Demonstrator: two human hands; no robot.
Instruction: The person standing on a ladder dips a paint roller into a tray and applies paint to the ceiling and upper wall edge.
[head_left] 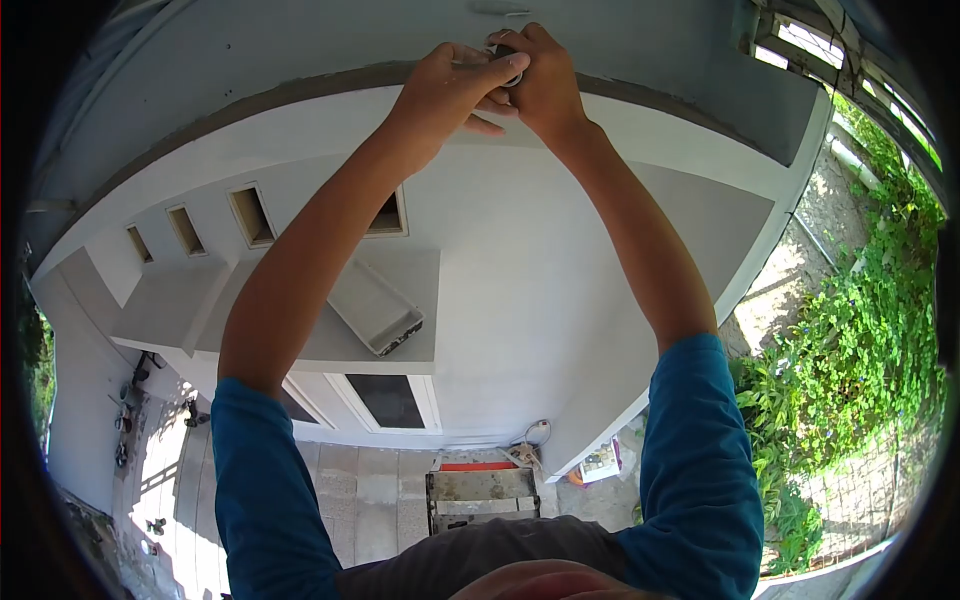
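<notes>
Both arms are reaching overhead, and the left hand (455, 85) and right hand (540, 80) are meeting at the grey ceiling (300, 50). Fingers are curling closed around a small dark round fitting (508, 62) pinched between them, right against the ceiling. A paint tray (375, 308) is sitting on the ledge (330, 345) well apart.

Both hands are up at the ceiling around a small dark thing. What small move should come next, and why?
Probably a small steadying turn of the small dark fitting. The left hand and the right hand both close around it against the ceiling, fingers overlapping, so it seems not yet let go. What it is stays hidden.
</notes>
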